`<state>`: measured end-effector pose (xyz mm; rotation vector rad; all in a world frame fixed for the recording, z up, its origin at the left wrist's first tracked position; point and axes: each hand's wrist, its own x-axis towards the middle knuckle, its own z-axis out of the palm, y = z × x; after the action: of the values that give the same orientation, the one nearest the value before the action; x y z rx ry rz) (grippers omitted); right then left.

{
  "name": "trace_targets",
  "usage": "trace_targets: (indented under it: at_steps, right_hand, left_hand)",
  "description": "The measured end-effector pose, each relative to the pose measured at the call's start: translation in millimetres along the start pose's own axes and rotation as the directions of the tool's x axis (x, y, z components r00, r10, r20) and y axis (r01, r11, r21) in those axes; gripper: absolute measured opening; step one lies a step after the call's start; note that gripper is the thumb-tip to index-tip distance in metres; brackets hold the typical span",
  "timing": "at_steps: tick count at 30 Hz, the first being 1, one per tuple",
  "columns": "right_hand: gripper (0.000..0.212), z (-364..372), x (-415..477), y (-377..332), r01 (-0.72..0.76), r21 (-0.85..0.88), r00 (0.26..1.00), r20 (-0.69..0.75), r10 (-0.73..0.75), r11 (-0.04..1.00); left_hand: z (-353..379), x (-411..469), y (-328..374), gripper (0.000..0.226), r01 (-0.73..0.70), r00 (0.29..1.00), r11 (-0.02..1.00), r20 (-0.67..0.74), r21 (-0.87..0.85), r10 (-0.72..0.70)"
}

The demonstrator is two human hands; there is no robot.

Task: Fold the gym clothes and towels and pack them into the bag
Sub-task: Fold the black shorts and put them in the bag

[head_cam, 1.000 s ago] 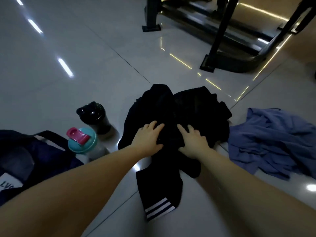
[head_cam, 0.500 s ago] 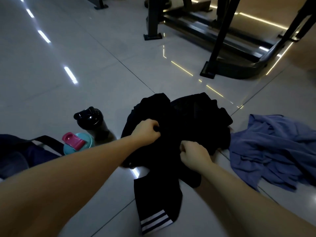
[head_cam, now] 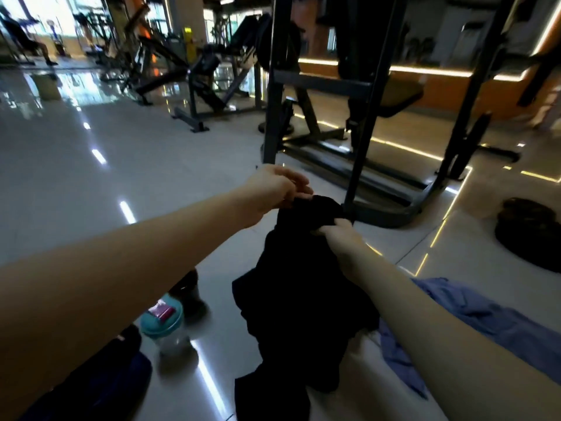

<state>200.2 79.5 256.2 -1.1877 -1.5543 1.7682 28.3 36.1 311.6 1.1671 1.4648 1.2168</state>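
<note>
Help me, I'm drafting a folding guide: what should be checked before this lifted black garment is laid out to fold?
1. The left hand pinches the black garment at its top edge: ok.
2. The right hand grips that edge: ok.
3. The garment hangs smooth: not ok, bunched.
4. The blue garment lies clear of it: cannot tell, they overlap in view.
5. The teal-lidded bottle stands apart, to its left: ok.
6. The bag is open: cannot tell, too dark.

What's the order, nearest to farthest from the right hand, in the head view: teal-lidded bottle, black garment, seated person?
1. The black garment, gripped by the right hand, centre.
2. The teal-lidded bottle, on the floor, lower left.
3. The seated person, far back left.
</note>
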Motion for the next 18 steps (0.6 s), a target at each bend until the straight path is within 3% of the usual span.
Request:
trace_targets:
  at_steps: [3,5,7,10,11,13,15,16,18]
  right_hand:
    - [0.012,-19.1,-29.9,-50.6,-0.003,0.072,0.996,0.087,-0.003,0.997]
    - [0.010,-25.1,-49.9,-73.7,-0.017,0.127,0.992,0.128,0.001,0.992]
    - [0.005,-30.5,-71.3,-90.2,-0.037,0.129,0.991,0.133,0.020,0.991]
    - [0.009,-39.3,-98.3,-99.3,-0.105,0.099,0.987,0.131,0.091,0.990]
    - [0.012,-41.3,-103.7,-98.8,-0.112,0.045,0.986,0.127,0.106,0.993]
    - [0.048,-43.2,-111.2,-97.8,-0.091,-0.183,0.982,0.144,0.119,0.979]
    - [0.070,-35.6,-116.9,-100.3,-0.001,-0.479,0.982,0.164,0.091,0.878]
    - [0.072,-29.1,-119.9,-101.4,0.052,-0.612,0.988,0.147,0.049,0.789]
    - [0.055,-22.2,-119.2,-102.7,0.121,-0.773,0.992,0.077,-0.097,0.623]
  left_hand:
    - [-0.2,-20.4,23.5,0.046,-0.092,0.994,0.959,0.078,0.267,0.074]
    - [1.3,-32.9,27.8,0.038,-0.115,0.988,0.928,0.141,0.354,0.069]
    - [3.0,-48.1,31.8,0.013,-0.099,0.988,0.922,0.145,0.375,0.047]
    - [6.3,-67.8,36.1,0.022,0.024,0.998,0.969,0.047,0.245,-0.036]
    - [8.4,-72.3,38.7,0.021,0.039,0.999,0.985,-0.009,0.168,-0.038]
    - [12.6,-78.9,44.6,0.019,0.008,0.991,0.997,-0.131,0.082,0.003]
    - [16.1,-80.3,50.9,0.021,-0.043,0.976,0.996,-0.211,0.082,0.060]
    - [17.7,-80.4,53.2,0.022,-0.067,0.968,0.994,-0.234,0.087,0.085]
    - [20.8,-82.8,58.3,0.022,-0.079,0.957,0.996,-0.278,0.046,0.088]
